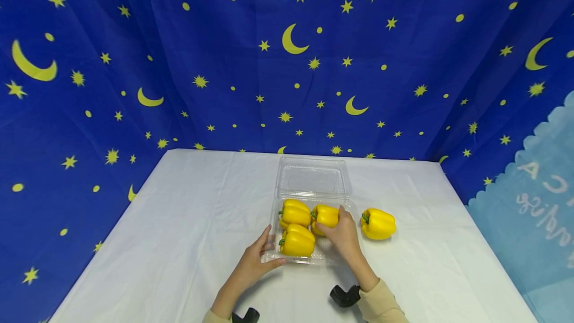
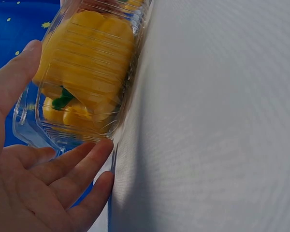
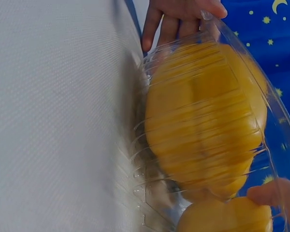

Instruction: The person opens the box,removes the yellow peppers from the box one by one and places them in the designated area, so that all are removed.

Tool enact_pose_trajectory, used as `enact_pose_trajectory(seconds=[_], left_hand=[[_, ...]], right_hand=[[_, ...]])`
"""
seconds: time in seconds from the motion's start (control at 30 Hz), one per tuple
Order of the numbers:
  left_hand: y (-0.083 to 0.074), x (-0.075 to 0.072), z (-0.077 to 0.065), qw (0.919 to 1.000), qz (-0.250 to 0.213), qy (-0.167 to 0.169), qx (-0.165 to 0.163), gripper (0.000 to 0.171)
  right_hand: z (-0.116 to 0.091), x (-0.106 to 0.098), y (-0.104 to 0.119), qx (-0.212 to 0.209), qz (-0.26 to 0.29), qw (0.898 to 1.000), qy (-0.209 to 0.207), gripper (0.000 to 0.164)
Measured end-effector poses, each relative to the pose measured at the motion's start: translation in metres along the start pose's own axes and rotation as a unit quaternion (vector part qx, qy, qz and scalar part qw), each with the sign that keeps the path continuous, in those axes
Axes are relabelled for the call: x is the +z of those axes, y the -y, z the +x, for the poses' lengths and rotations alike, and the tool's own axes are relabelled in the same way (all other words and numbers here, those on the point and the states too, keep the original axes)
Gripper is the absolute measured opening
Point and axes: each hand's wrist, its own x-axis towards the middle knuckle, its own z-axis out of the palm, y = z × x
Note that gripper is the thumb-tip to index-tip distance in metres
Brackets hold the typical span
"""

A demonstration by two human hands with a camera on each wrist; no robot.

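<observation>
the right hand (image 1: 346, 237) holds a yellow bell pepper (image 1: 327, 215) at the back right of a clear plastic box (image 1: 309, 261). the thumb is on one side of it and the fingers are on the other, so the grip is closed around this pepper. its green stem points left. in the right wrist view, the thumb touches the yellow skin.

the left hand (image 1: 251, 263) is at the front left corner of the box. its fingers are spread apart and do not wrap around anything. in the left wrist view, a fingertip touches the low edge of the box.

two more peppers sit in the box on the left side. the back left pepper (image 1: 296, 213) is right behind the front left pepper (image 1: 298, 242), and both lie on their sides with stems to the left. the lid (image 1: 312, 178) is flipped open, lying away from the person.

a fourth pepper (image 1: 379, 224) lies on the white tablecloth (image 1: 202, 213), to the right of the box. the person has beige sleeves (image 1: 382, 304), and a black thing (image 1: 345, 295) is by the right wrist. behind the table hangs a dark blue cloth (image 1: 251, 74) with yellow stars and moons. a light blue cloth (image 1: 506, 243) with white letters is on the right.
</observation>
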Motion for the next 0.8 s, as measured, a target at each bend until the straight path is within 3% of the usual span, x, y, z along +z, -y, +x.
enact_pose_trajectory(seconds=[0.8], left_hand=[[-0.0022,0.0,-0.0012,1.0,0.006,-0.002,-0.001,0.098]], right_hand=[[-0.0018,-0.0085,0.0079,-0.061,0.007,0.997,-0.055,0.09]])
